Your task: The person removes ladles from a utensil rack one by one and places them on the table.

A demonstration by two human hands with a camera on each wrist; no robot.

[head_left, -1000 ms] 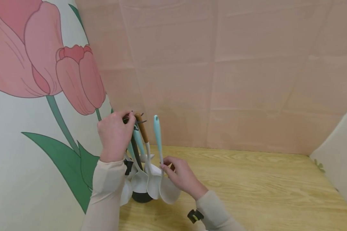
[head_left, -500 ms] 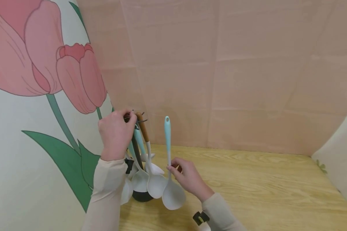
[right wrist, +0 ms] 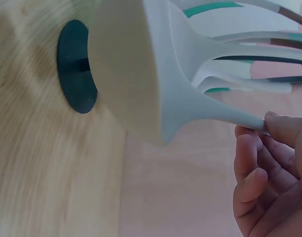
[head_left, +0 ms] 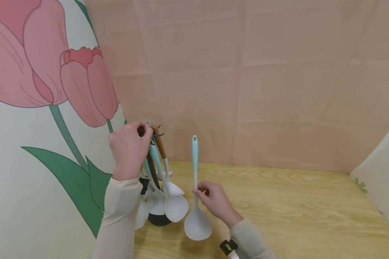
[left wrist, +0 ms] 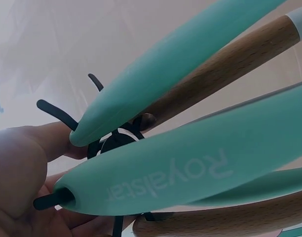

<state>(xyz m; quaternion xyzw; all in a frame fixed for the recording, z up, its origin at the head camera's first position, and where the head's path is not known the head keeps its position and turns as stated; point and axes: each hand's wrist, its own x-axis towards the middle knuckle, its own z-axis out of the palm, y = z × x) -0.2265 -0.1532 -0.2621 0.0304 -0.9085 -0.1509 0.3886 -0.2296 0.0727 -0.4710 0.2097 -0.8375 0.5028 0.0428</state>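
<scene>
My right hand (head_left: 218, 201) pinches the thin neck of a ladle (head_left: 198, 226) with a turquoise handle and pale grey bowl. The ladle hangs upright above the table, apart from the utensil stand (head_left: 159, 220). In the right wrist view, thumb and forefinger meet on the ladle's neck (right wrist: 220, 108). My left hand (head_left: 128, 151) grips the top of the stand; the left wrist view shows its fingers behind the black hooked hub (left wrist: 116, 141). Utensils with turquoise handles (left wrist: 180, 163) and wooden handles (left wrist: 225, 74) hang around the hub, partly hidden by the left hand and sleeve.
The stand's round black base (right wrist: 74, 69) rests on the wood-grain table (head_left: 295, 208). A wall with printed tulips (head_left: 94, 86) rises close on the left. Behind the table hangs a creased pinkish backdrop (head_left: 262, 90), and a pale panel (head_left: 382, 180) borders the right side.
My right hand has drawn the ladle rightwards, away from the hanging utensils, and slightly down. The ladle has straightened from a slight tilt. My left hand stays at the stand's top.
</scene>
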